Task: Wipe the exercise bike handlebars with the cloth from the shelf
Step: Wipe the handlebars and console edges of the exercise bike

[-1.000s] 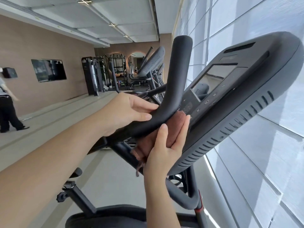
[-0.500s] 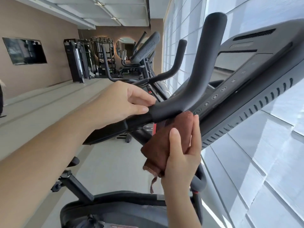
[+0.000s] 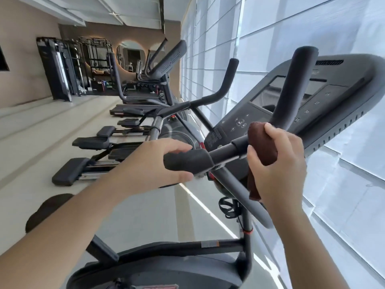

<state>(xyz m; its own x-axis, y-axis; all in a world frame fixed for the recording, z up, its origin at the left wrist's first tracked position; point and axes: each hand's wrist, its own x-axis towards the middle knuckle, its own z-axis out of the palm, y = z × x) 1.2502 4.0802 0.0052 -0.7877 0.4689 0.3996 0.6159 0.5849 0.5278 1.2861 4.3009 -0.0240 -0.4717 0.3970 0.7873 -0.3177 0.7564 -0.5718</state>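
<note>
1. Grip of left hand [image 3: 154, 161]: curled round the padded end of the handlebars [image 3: 226, 152], as half a second ago.
2. Right hand [image 3: 279, 170]: now clasps the brown cloth [image 3: 263, 144] round the bar's bend; earlier, straight fingers pressed it from beneath.
3. Console [image 3: 337, 105]: behind the upright horn.

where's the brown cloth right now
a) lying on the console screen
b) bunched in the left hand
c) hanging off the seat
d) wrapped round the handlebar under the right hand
d: the right hand grips the cloth round the handlebar, while the left hand holds the padded end of the bar with no cloth in it.
</note>
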